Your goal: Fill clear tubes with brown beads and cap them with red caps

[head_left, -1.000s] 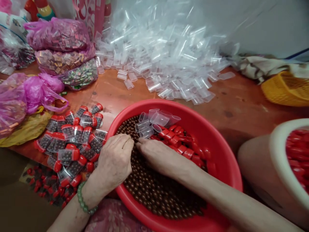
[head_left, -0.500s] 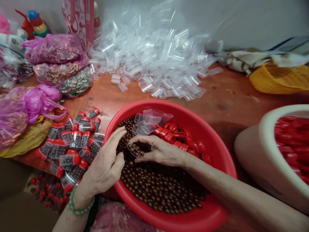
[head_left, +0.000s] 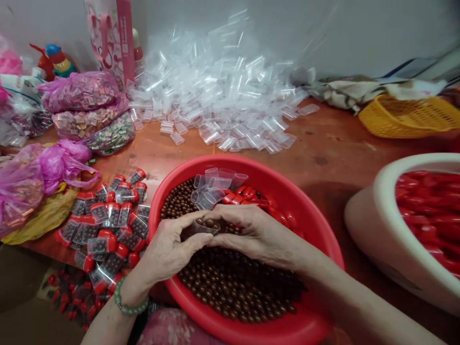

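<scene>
Over the red basin, my left hand grips a short clear plastic tube between thumb and fingers. Several brown balls show at its mouth. My right hand closes on the tube's other end, its thumb and fingertips meeting those of the left. Loose brown balls fill much of the basin beneath both hands. Behind my hands, empty clear tubes lie on the balls beside red caps. The far end of the held tube is partly hidden by fingers.
A big heap of clear tubes lies against the wall. Filled, red-capped tubes are piled left of the basin. Purple bags stand behind them. At right are a white bucket of red pieces and a yellow basket.
My left hand has moved right and down and taken hold of the tube, which was in the right hand alone. Both hands now meet around it. The view has shifted slightly.
</scene>
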Action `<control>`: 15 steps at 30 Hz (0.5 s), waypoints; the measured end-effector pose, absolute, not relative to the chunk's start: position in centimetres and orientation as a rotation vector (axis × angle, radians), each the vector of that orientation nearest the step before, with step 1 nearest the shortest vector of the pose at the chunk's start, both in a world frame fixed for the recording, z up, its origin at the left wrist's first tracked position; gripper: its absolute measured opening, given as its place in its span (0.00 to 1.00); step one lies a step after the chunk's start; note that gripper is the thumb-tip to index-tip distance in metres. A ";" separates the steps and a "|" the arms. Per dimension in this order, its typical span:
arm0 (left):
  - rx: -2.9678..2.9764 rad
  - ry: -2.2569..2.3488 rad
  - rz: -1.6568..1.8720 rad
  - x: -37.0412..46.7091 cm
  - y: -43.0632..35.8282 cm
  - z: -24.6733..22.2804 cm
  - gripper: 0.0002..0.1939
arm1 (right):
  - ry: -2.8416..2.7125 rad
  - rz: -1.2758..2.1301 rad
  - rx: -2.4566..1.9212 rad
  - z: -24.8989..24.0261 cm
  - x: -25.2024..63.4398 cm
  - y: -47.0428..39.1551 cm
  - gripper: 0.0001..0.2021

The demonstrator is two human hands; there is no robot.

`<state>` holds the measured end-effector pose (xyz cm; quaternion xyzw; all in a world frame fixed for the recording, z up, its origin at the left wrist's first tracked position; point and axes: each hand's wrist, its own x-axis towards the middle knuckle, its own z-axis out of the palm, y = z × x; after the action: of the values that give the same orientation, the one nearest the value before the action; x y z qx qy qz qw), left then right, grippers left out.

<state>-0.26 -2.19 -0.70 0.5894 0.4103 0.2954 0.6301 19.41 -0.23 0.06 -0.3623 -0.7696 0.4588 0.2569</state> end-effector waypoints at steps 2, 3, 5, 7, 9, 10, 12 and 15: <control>1.318 0.999 0.675 -0.3 -2.3 -0.8 0.15 | -2.056 1.190 -1.074 0.3 19.7 -0.4 0.06; 1.314 1.016 0.655 -0.4 -2.3 -0.8 0.14 | -2.036 1.187 -1.084 0.4 19.7 -0.5 0.08; 1.303 1.003 0.606 -0.4 -2.3 -1.0 0.12 | -2.033 1.208 -1.035 0.6 19.7 -0.4 0.12; 1.270 0.938 0.601 -0.4 -2.3 -1.0 0.12 | -2.076 1.211 -0.955 0.7 19.6 -0.3 0.14; 1.236 0.886 0.628 -0.4 -2.2 -1.1 0.13 | -2.133 1.172 -0.891 0.8 19.5 -0.1 0.12; 1.233 0.874 0.635 -0.4 -2.1 -1.1 0.14 | -2.156 1.144 -0.869 0.8 19.5 0.0 0.11; 1.262 0.869 0.623 -0.3 -2.0 -1.1 0.13 | -2.196 1.095 -0.838 0.7 19.4 0.1 0.10; 1.356 0.907 0.594 -0.3 -1.8 -1.2 0.09 | -2.247 1.061 -0.828 0.6 19.4 0.3 0.07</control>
<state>-0.27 -1.83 -1.23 0.5959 0.3988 0.2612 0.6462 19.43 0.25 0.62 -0.3053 -0.8288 0.3912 0.2584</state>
